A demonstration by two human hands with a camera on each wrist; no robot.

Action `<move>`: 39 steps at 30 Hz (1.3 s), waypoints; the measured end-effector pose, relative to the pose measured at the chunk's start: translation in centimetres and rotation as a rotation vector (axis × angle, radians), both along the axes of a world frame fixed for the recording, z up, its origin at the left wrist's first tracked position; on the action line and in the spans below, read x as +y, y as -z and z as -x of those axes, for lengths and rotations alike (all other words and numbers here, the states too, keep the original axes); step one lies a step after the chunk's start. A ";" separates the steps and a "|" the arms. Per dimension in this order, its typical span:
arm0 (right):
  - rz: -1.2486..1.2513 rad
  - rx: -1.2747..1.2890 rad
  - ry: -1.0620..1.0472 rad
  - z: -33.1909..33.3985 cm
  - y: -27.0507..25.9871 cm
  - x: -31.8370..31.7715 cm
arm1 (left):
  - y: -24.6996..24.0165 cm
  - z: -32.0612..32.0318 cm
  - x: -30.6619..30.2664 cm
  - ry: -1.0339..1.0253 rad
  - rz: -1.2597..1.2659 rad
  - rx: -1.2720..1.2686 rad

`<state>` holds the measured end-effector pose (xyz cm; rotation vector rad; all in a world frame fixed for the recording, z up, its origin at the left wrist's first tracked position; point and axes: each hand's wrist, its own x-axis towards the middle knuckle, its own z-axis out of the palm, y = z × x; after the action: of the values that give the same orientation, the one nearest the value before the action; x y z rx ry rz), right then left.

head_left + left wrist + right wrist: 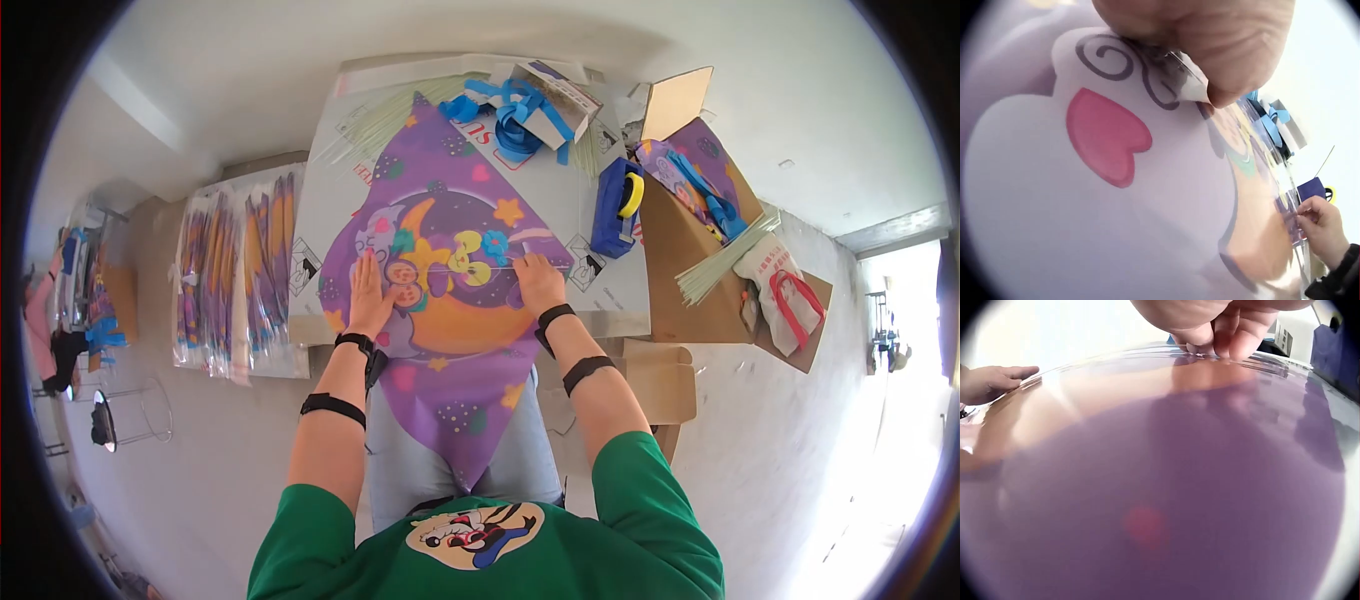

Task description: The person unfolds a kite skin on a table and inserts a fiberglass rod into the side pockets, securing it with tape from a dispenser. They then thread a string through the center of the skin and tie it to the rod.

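A purple kite (450, 300) printed with a moon and cartoon figures lies across the white table (560, 200) and hangs over its near edge. My left hand (365, 290) rests flat on the kite's left part, fingers straight; the left wrist view shows it (1210, 37) pressing the print. My right hand (537, 278) is at the kite's right side, fingertips curled and pinching the kite's surface where a thin pale line crosses it. The right wrist view has those fingertips (1210, 337) together on the glossy purple sheet (1166, 487).
A blue tape dispenser (615, 205) stands right of the kite. Blue ribbons (515, 115) and a bundle of pale sticks (395, 115) lie at the table's far end. A cardboard box (700, 250) with more kites stands at the right. Packed kites (235, 270) lie at the left.
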<state>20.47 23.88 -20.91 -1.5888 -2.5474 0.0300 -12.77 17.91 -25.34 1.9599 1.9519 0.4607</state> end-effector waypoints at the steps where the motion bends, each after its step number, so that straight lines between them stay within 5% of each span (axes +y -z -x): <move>1: 0.005 0.003 0.002 -0.2 0.1 0.0 | -0.1 0.2 -0.3 -0.038 -0.016 0.001; 6: 0.071 0.017 0.031 -0.2 0.2 0.5 | -0.8 0.4 -1.8 -0.081 -0.003 0.195; 16: 0.023 -0.014 0.028 -0.1 0.6 0.2 | -3.6 0.8 -1.6 -0.095 0.118 0.166; 19: -0.012 0.046 0.027 -0.5 1.8 0.4 | -1.6 1.8 -1.0 -0.108 -0.096 0.253; 23: 0.023 0.187 0.108 -1.0 -0.3 1.1 | -1.1 1.8 -1.2 -0.079 -0.116 0.280; 29: 0.016 0.680 0.607 -4.0 -1.3 2.9 | -1.8 1.5 -1.3 -0.095 -0.073 0.285; 39: -0.012 0.500 0.645 -5.5 1.1 5.3 | -1.7 1.6 -1.3 -0.134 -0.036 0.349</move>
<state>25.97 29.19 -21.97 -2.0075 -1.5978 0.2977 -14.34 16.65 -23.67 2.0513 2.3108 0.1949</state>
